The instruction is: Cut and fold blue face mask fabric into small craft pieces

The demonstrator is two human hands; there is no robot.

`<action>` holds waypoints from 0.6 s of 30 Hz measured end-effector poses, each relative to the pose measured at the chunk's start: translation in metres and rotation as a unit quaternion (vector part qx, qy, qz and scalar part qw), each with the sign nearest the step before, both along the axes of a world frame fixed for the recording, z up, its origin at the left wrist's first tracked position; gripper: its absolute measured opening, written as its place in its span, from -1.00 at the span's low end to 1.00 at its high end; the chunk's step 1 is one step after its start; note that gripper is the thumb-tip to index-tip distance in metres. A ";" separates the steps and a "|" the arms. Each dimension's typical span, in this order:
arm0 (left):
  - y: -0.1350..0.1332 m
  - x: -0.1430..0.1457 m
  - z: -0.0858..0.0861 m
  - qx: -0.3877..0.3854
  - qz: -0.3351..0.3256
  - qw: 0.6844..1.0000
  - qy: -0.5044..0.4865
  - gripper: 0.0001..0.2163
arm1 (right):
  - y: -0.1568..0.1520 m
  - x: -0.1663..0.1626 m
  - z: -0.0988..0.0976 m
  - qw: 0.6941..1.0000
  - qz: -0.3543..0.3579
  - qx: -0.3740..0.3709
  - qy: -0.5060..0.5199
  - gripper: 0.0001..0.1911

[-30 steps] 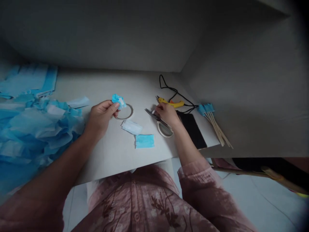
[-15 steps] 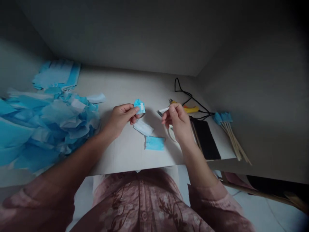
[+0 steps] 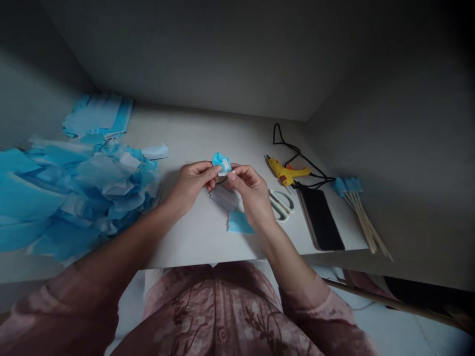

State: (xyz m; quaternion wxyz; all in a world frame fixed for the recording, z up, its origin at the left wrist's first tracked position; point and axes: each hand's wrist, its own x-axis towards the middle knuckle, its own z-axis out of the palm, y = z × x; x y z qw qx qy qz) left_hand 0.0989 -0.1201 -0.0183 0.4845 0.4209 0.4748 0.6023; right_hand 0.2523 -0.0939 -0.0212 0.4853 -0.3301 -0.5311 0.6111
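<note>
Between the thumb and fingers of my left hand [image 3: 196,184] is a small folded piece of blue mask fabric [image 3: 219,159] bearing a white patch. My right hand [image 3: 254,190] pinches a narrow white strip [image 3: 226,173] against that piece's lower edge, and both hands' fingertips nearly meet there. Below them on the table lie a pale fabric piece [image 3: 225,199] and a flat blue rectangle [image 3: 239,223], partly covered by my right hand. Scissors [image 3: 282,205] with pale green handles rest beside my right wrist, their blades mostly hidden.
Crumpled blue and white fabric [image 3: 92,193] is heaped at left, with a flat stack [image 3: 98,116] behind. To the right are a yellow glue gun [image 3: 287,172] with a black cord, a dark phone [image 3: 322,217] and several wooden sticks [image 3: 361,212] with blue tips.
My right hand has come left, bringing the white strip to the blue piece in my left hand. The scissors, earlier partly hidden at my right hand, now show their handles on the table.
</note>
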 end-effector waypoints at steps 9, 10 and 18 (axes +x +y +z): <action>-0.001 0.001 0.002 -0.017 -0.008 0.999 -0.033 -0.74 | 0.000 -0.009 -0.002 0.999 -0.040 -0.003 0.034 -0.87; -0.001 0.001 0.001 -0.017 -0.010 0.999 -0.033 -0.74 | 0.000 -0.010 -0.002 0.998 -0.046 -0.001 0.035 -0.87; -0.002 0.003 0.001 -0.012 -0.026 0.998 -0.053 -0.76 | 0.000 -0.014 -0.008 0.995 -0.084 0.015 0.048 -0.88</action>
